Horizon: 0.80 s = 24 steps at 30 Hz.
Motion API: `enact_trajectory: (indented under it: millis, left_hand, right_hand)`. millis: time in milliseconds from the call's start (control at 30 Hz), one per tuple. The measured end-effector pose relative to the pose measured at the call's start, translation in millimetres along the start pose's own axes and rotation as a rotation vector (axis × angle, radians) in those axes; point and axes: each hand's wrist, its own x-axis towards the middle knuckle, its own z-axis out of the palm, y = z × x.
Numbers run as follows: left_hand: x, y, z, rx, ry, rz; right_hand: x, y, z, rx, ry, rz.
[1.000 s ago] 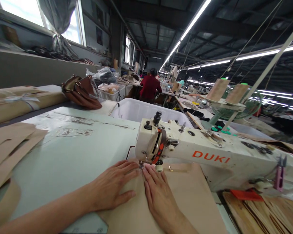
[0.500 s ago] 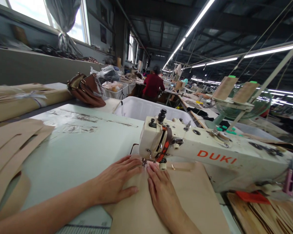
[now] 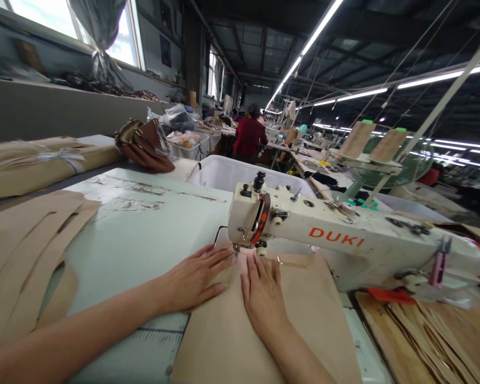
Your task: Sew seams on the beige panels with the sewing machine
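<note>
Left hand (image 3: 194, 284) and right hand (image 3: 264, 298) lie flat, fingers extended, slightly spread, pressing on a beige panel (image 3: 208, 346); neither grips anything. Panel lies beneath both, far part at the presser foot (image 3: 237, 249). Fingertips rest close beside the foot: a forward slip could carry one under it. Uneven pressure could skew the panel or pucker it. Panel looks smooth, matte, flexible, perhaps leather-like. At left, flat beige cut pieces (image 3: 24, 256), slotted and curved, on the glossy pale-green surface (image 3: 152, 245). Sewing machine (image 3: 292, 221): cream casing, scuffed. Beyond: white tub (image 3: 252, 169), rounded corners; brown handbag (image 3: 148, 146), slumped, leather-look.
</note>
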Motion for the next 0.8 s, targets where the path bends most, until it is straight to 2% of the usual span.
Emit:
enact_trajectory:
  millis: [100,267,433,533,633,800]
  left_hand:
    - [-22,15,-3.0,0.014,-0.058,-0.018]
    - [-64,45,-12.9,-0.032,-0.134,-0.042]
    - [-89,61,-16.2,-0.011,-0.161,-0.061]
    - [-100,65,-17.6,0.042,-0.152,-0.053]
    - [-109,68,-20.5,0.113,-0.123,-0.037]
    - [-111,75,-24.2,0.235,-0.007,0.025]
  right_hand:
    - [-22,-12,-3,-0.025,0.025,0.056]
    - [-64,-34,-5,-0.010,0.067,0.050]
    - [-84,-44,-11,-0.024,0.152,-0.005]
    - [-96,-34,-22,-0.071,0.175,-0.048]
    - [-111,-13,-34,-0.155,0.161,-0.057]
    - [-133,11,-45,-0.213,0.124,-0.046]
